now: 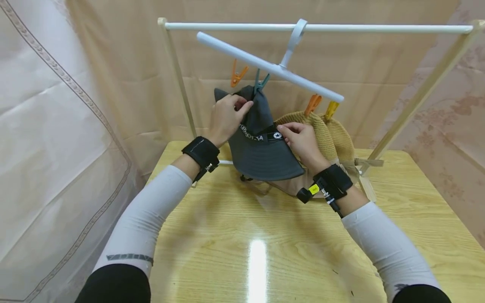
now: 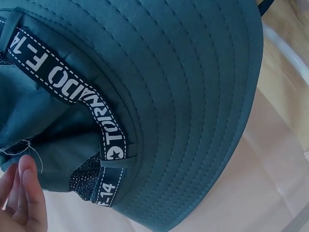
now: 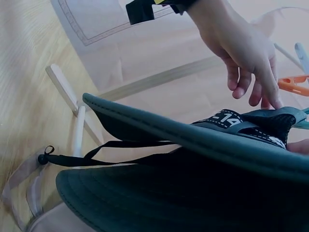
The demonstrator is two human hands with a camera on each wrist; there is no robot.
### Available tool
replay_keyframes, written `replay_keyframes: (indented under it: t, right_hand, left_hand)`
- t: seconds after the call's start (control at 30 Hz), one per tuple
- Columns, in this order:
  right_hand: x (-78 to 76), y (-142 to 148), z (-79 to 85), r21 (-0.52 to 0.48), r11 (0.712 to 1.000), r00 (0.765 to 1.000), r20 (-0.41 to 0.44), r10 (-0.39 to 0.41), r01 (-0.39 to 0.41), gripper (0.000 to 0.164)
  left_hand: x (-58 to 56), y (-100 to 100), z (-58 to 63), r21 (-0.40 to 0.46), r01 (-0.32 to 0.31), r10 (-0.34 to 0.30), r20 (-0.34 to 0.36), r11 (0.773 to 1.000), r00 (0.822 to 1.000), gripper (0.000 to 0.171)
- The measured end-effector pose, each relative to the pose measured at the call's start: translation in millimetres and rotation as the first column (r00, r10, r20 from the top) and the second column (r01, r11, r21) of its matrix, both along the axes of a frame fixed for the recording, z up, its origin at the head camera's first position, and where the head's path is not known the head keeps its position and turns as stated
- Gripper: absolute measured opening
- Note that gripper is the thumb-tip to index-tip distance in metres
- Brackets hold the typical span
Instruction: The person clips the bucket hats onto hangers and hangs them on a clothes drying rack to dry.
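A dark grey-green bucket hat point(image 1: 265, 160) hangs by its bunched crown from a teal clip point(image 1: 260, 82) on a white clip hanger point(image 1: 242, 54). Its band point(image 2: 110, 128) carries white lettering and a star. My left hand point(image 1: 227, 118) pinches the crown near the clip, thumb and forefinger close together. At the band's right end my right hand point(image 1: 301, 141) pinches the hat's side. Loose pale threads point(image 2: 29, 145) show by the crown beside fingertips in the left wrist view. A black chin cord point(image 3: 120, 157) hangs below the brim.
The hanger tilts down rightward on a white rail point(image 1: 363, 28) between wooden posts. An unused orange clip point(image 1: 238, 75) hangs at left. At right, an orange clip point(image 1: 313, 103) and a yellow clip point(image 1: 331, 110) hold a tan knitted hat point(image 1: 342, 141). Below lies a wooden table point(image 1: 212, 244).
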State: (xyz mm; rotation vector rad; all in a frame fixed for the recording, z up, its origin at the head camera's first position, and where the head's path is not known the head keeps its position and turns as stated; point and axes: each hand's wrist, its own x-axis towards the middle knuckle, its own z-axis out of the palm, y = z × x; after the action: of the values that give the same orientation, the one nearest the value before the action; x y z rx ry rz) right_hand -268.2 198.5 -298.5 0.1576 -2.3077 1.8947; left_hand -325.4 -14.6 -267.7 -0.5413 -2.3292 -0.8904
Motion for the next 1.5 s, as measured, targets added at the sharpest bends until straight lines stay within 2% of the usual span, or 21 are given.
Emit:
replay_keyframes:
  t: [0.33, 0.53, 0.73, 0.93, 1.17, 1.37, 1.5]
  right_hand:
    - [0.5, 6.3, -3.9, -0.024, 1.0, 0.999, 0.048, -0.001, 0.002, 0.021]
    - [0.1, 6.9, -9.3, -0.088, 0.995, 0.998, 0.044, 0.048, -0.044, 0.014]
    - [1.4, 7.0, -15.8, -0.056, 0.997, 0.997, 0.054, 0.057, -0.054, 0.012]
    - [1.7, 10.1, -22.6, -0.001, 1.0, 0.998, 0.068, 0.012, -0.012, 0.02]
    - [0.1, 16.2, -31.2, 0.077, 0.996, 0.999, 0.03, -0.042, 0.039, 0.035]
    - [3.7, 27.6, -41.2, 0.086, 0.996, 0.997, 0.062, -0.04, 0.034, 0.034]
    - [6.6, 34.2, -48.9, 0.076, 0.996, 0.998, 0.047, -0.048, 0.044, 0.033]
  left_hand:
    - [5.4, -2.6, -3.6, 0.018, -0.015, 0.015, 0.025, 1.0, 1.0, 0.032]
    - [8.1, -3.4, -13.7, 0.038, -0.008, 0.006, 0.049, 0.999, 0.999, 0.032]
    - [8.8, -4.5, -24.9, 0.055, -0.014, 0.011, 0.048, 0.998, 0.999, 0.032]
    - [9.9, -8.1, -39.5, 0.07, -0.026, 0.022, 0.061, 0.997, 0.998, 0.031]
    - [16.7, -11.8, -55.7, 0.079, -0.021, 0.012, 0.112, 0.997, 0.994, 0.031]
    - [25.3, -14.7, -70.4, 0.092, 0.002, -0.016, 0.145, 0.996, 0.989, 0.03]
    - [28.4, -17.1, -79.9, 0.074, -0.015, 0.003, 0.156, 0.997, 0.988, 0.03]
